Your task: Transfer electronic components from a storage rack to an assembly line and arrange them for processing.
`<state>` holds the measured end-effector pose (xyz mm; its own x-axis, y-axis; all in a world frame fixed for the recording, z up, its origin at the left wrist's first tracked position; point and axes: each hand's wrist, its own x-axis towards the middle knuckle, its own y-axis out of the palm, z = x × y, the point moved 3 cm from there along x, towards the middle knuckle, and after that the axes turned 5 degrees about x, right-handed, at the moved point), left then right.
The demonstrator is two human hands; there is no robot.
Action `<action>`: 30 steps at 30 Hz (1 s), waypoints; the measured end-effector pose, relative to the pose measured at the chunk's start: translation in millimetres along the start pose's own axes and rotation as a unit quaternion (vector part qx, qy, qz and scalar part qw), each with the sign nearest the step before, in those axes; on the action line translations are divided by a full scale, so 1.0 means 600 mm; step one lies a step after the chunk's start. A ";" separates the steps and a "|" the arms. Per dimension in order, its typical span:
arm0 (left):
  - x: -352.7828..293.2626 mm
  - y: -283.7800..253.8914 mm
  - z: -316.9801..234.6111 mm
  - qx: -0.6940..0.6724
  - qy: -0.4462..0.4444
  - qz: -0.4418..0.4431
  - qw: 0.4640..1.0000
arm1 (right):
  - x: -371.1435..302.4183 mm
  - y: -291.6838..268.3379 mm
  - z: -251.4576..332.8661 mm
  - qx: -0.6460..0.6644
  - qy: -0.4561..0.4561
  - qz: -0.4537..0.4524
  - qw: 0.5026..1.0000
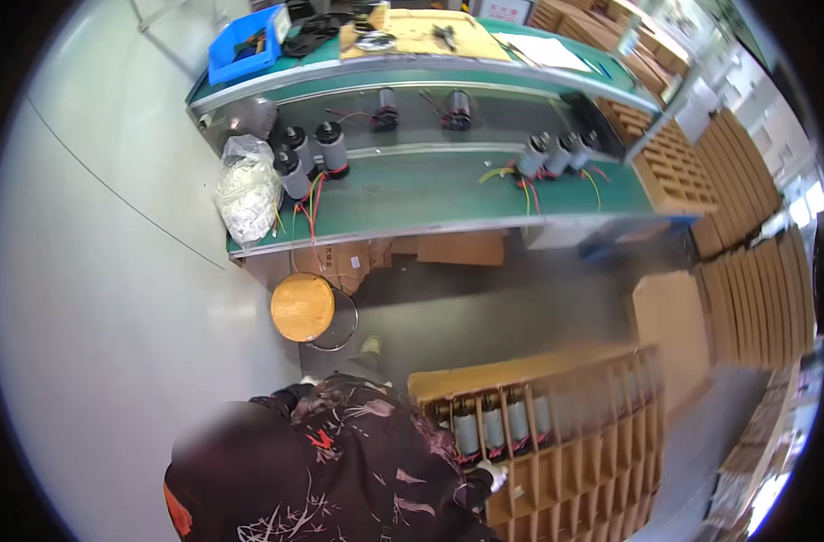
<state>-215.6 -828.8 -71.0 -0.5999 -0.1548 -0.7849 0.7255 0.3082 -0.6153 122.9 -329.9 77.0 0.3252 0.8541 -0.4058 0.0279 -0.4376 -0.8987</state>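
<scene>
My right hand (494, 476), in a white glove, is at the left side of a cardboard divider box (556, 479). It lies just below several grey cylindrical motors (493, 428) standing in the box's far row of compartments. Its fingers look bunched, but whether they grip anything is not clear. Only a sliver of my white-gloved left hand (310, 380) shows past the dark printed sleeve (339, 434); its fingers are hidden. The right part of the box is smeared.
Ahead, a green workbench (403, 194) bears grey motors (331, 149) with coloured wires, and a clear plastic bag (247, 191). A blue bin (245, 45) sits on its upper shelf. A round wooden stool (302, 308) stands at left; stacked cardboard dividers (757, 303) line the right.
</scene>
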 end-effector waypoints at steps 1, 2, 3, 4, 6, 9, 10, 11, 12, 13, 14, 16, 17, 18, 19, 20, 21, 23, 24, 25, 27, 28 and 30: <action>0.012 -0.028 -0.002 -0.029 -0.013 -0.013 0.999 | -0.026 -0.003 0.085 0.033 -0.040 0.027 0.998; 0.033 -0.074 -0.032 -0.050 -0.011 -0.034 0.998 | -0.068 -0.010 0.163 0.040 -0.114 0.034 0.992; 0.045 -0.109 -0.061 -0.087 -0.002 -0.061 0.994 | -0.076 0.013 0.245 -0.055 -0.326 0.047 0.943; 0.059 -0.148 -0.094 -0.123 0.005 -0.083 0.989 | -0.084 0.037 0.332 0.124 -0.356 0.070 0.924; 0.081 -0.199 -0.119 -0.225 0.011 -0.140 0.964 | -0.193 0.038 0.520 0.144 -0.519 0.172 0.825; 0.104 -0.266 -0.201 -0.264 0.003 -0.124 0.956 | -0.310 0.058 0.732 0.097 -0.622 0.251 0.735; 0.118 -0.283 -0.222 -0.262 0.005 -0.122 0.957 | -0.343 0.067 0.791 0.069 -0.628 0.271 0.726; 0.127 -0.301 -0.251 -0.264 0.009 -0.123 0.956 | -0.353 0.086 0.849 0.070 -0.656 0.271 0.701; 0.143 -0.276 -0.237 -0.280 -0.011 -0.113 0.953 | -0.426 0.045 0.886 0.018 -0.657 0.315 0.685; 0.150 -0.279 -0.264 -0.283 -0.002 -0.099 0.954 | -0.425 0.055 0.932 0.036 -0.665 0.348 0.659; 0.163 -0.276 -0.268 -0.288 -0.011 -0.103 0.952 | -0.439 0.048 0.977 -0.028 -0.709 0.319 0.628; 0.204 -0.263 -0.258 -0.266 -0.071 -0.081 0.958 | -0.457 0.020 1.090 -0.108 -0.753 0.271 0.589; 0.221 -0.250 -0.252 -0.255 -0.102 -0.071 0.959 | -0.456 0.008 1.154 -0.126 -0.760 0.256 0.583; 0.237 -0.226 -0.240 -0.269 -0.131 -0.108 0.948 | -0.458 -0.008 1.231 -0.141 -0.757 0.248 0.588; 0.249 -0.214 -0.254 -0.285 -0.150 -0.142 0.936 | -0.446 -0.026 1.317 -0.156 -0.751 0.231 0.598; 0.242 -0.228 -0.295 -0.302 -0.164 -0.169 0.924 | -0.422 -0.048 1.406 -0.114 -0.775 0.184 0.594; 0.242 -0.226 -0.305 -0.284 -0.172 -0.129 0.934 | -0.399 -0.070 1.501 -0.126 -0.774 0.187 0.592; 0.238 -0.220 -0.343 -0.281 -0.162 -0.091 0.942 | -0.378 -0.128 1.661 -0.066 -0.734 0.193 0.648; 0.225 -0.217 -0.363 -0.283 -0.158 -0.081 0.942 | -0.368 -0.156 1.727 -0.025 -0.725 0.153 0.671; 0.210 -0.217 -0.381 -0.284 -0.153 -0.073 0.944 | -0.361 -0.178 1.786 0.010 -0.687 0.110 0.718; 0.203 -0.238 -0.433 -0.293 -0.115 -0.072 0.946 | -0.347 -0.258 1.859 -0.058 -0.663 0.083 0.742; 0.234 -0.277 -0.486 -0.282 -0.066 -0.071 0.955 | -0.234 -0.231 1.941 -0.107 -0.675 0.052 0.728; 0.257 -0.310 -0.541 -0.287 -0.033 -0.085 0.954 | -0.215 -0.235 2.011 -0.167 -0.684 0.037 0.709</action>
<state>-552.5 -605.2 -53.9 -0.6563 -0.3019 -0.6914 0.3037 0.7331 -0.6085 -1063.7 -39.4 55.4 -0.8779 0.1986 -0.4357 0.3544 -0.3422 -0.8702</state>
